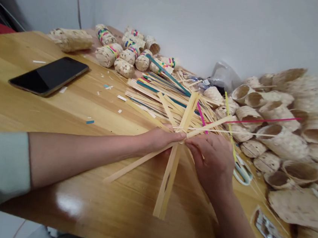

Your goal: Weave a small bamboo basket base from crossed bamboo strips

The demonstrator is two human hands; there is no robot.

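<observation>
Several pale bamboo strips (172, 169) cross at one centre and fan out like a star above the wooden table. My left hand (161, 139) pinches that crossing, its thumb on top and its other fingers underneath, partly hidden. Close against it, my right hand (214, 159) has thumb and forefinger pressed together at the crossing, by a thin strip (231, 132) that runs out to the right. What exactly lies between the right fingertips is too small to make out, though it appears to be the thin strip. Behind the hands lies a pile of loose strips (149, 99), some coloured.
A black phone (50, 74) lies at the left. Small woven bamboo baskets (109, 54) with coloured bands stand at the back; many plain woven baskets (283, 141) crowd the right side. Scissors (242, 172) lie beside my right hand, and a silvery packet (275, 237) is near the front right.
</observation>
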